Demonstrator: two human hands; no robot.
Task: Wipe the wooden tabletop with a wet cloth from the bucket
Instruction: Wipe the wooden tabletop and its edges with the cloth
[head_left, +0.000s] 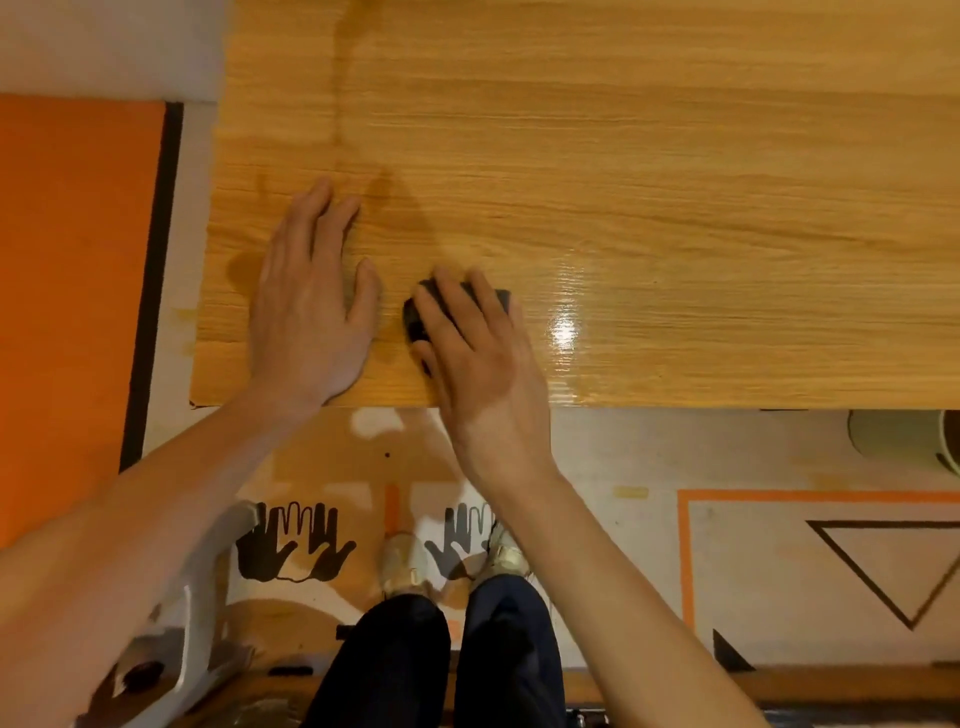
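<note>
Nearest are the person's dark trouser legs (447, 665) and pale shoes (410, 566), standing on a floor mat (623, 467) printed with black hand shapes, an orange frame and a triangle outline. Both bare forearms reach forward from the lower corners to the near edge of the wooden tabletop (623, 182).

The left hand (311, 306) lies flat on the wood near the table's left end, palm down, fingers straight and close together pointing away, the thumb held out to the right. It holds nothing.

Just to its right, the right hand (478, 353) presses on a dark cloth (415, 322). Its fingers are straight and slightly spread over the cloth, which shows only as dark edges past the fingertips and beside the thumb. The cloth lies on the tabletop close to the near edge.

To the right of that hand the wood shines with a wet glare. Left of the table is an orange panel (67, 312). A pale round container (904, 434) sits partly hidden under the table's near edge, far right
</note>
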